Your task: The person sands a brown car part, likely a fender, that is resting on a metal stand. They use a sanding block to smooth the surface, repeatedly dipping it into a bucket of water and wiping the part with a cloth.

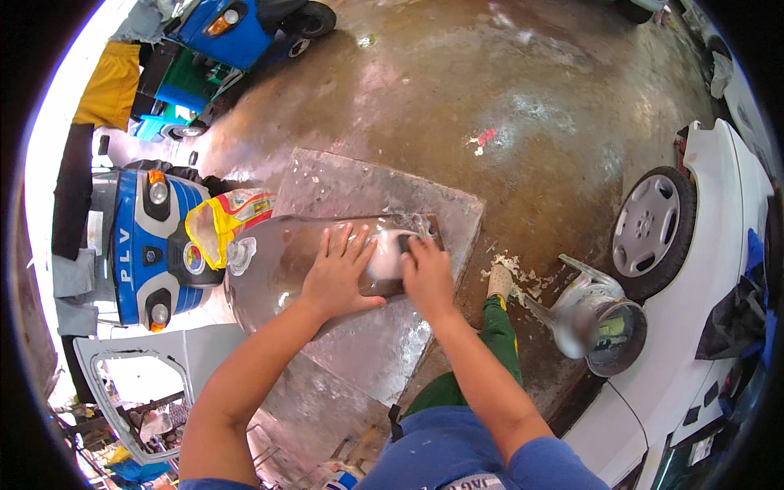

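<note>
Down at the centre, both hands work on a curved grey body panel that lies on a flat grey slab; the slab itself sits above the brown wet floor. The left hand is open, fingers spread, and it presses flat on the panel; the right hand is closed around a small dark sanding block, which touches the panel at its far right end, where the surface looks white and wet (perhaps foam or filler, I cannot tell which).

Just beside the panel on its left, a yellow and red bag lies next to a blue three-wheeler front; more blue vehicles stand far at the top. To the right of the slab, white crumbs are scattered on the floor, near the person's shoe and green trouser leg; a round metal headlamp housing rests near them. A white car with a silver wheel cover fills the right edge; a white door frame lies at the lower left.
</note>
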The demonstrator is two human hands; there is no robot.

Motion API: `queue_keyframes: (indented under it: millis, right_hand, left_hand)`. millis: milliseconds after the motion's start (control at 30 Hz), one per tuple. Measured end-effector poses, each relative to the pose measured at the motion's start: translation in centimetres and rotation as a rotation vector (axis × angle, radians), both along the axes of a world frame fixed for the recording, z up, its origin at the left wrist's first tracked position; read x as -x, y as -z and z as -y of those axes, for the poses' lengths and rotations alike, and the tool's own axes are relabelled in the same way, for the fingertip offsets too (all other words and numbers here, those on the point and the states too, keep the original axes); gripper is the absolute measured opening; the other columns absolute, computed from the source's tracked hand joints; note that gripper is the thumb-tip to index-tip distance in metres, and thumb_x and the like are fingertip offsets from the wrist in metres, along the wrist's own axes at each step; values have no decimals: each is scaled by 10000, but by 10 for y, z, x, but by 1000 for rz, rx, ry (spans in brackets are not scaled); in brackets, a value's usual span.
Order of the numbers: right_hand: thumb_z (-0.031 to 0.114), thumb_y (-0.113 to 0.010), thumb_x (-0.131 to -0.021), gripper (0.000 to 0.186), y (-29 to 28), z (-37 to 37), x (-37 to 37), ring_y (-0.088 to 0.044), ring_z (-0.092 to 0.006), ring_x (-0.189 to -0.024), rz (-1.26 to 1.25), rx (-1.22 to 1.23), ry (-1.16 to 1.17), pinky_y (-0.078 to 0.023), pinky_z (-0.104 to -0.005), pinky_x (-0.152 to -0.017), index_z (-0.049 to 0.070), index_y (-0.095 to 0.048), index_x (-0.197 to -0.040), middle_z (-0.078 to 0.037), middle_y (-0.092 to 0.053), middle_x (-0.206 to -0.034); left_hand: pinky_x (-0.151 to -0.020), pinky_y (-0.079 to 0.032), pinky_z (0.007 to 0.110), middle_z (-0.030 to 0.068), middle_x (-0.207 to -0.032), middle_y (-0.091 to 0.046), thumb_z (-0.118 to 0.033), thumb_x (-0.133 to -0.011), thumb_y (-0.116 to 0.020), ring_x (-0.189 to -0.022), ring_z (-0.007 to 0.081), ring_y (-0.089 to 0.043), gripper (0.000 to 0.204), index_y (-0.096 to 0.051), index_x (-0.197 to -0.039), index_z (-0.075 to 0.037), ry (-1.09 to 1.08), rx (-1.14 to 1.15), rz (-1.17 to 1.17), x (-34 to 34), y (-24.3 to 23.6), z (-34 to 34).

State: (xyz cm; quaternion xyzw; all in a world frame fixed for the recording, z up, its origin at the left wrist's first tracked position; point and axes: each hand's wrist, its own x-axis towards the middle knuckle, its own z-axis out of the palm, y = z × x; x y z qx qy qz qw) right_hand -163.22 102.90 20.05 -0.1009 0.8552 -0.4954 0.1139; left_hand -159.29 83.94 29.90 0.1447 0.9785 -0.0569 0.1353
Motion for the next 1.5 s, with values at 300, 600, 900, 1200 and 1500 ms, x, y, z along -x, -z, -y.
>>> queue_keyframes:
  millis: [300, 600, 900, 1200, 1500]
  right_hand:
    - [204, -634, -964, 378, 6, 3, -2, -612, -452, -1090, -64, -31, 21, -518, -523, -969, 37, -672, -1301, -239, -629, -1348]
    - [222, -659, -983, 421, 19, -10, -15, -573, -454, -1213, -73, 127, 1, -480, -504, -1056, -4, -665, -1338, -256, -585, -1428]
    - [181, -706, -953, 429, 30, -3, -4, -562, -466, -1234, -57, 176, 49, -439, -514, -1102, -15, -666, -1333, -257, -575, -1436]
    - [207, -677, -953, 423, 33, 1, 5, -586, -459, -1156, -108, 132, 96, -480, -531, -1025, 20, -670, -1332, -260, -595, -1385]
    - [255, -688, -939, 443, 27, 0, 5, -590, -445, -1188, -9, 65, 120, -500, -528, -1001, 58, -685, -1336, -238, -599, -1382]
  left_hand:
    - [-1265, -178, 655, 195, -1662, -378, -733, -679, -789, -1570, 408, -277, 1160, -480, -1546, -27, -20, -25, 21, 1, 3, 1]
    - [-1261, -188, 653, 181, -1667, -379, -752, -691, -772, -1572, 395, -279, 1148, -499, -1539, -27, -20, -29, 12, 2, 6, 2]
    - [-1265, -169, 655, 204, -1676, -359, -740, -678, -796, -1566, 425, -288, 1168, -461, -1550, -39, -19, -27, 30, 7, 1, -1]
    - [-1268, -166, 653, 196, -1688, -343, -739, -676, -791, -1578, 419, -269, 1175, -456, -1558, -39, -10, -13, 24, 7, 0, -2]
    - [-1270, -159, 649, 196, -1698, -326, -756, -667, -792, -1580, 428, -258, 1202, -436, -1562, -36, -17, -12, 31, 6, 3, -2]
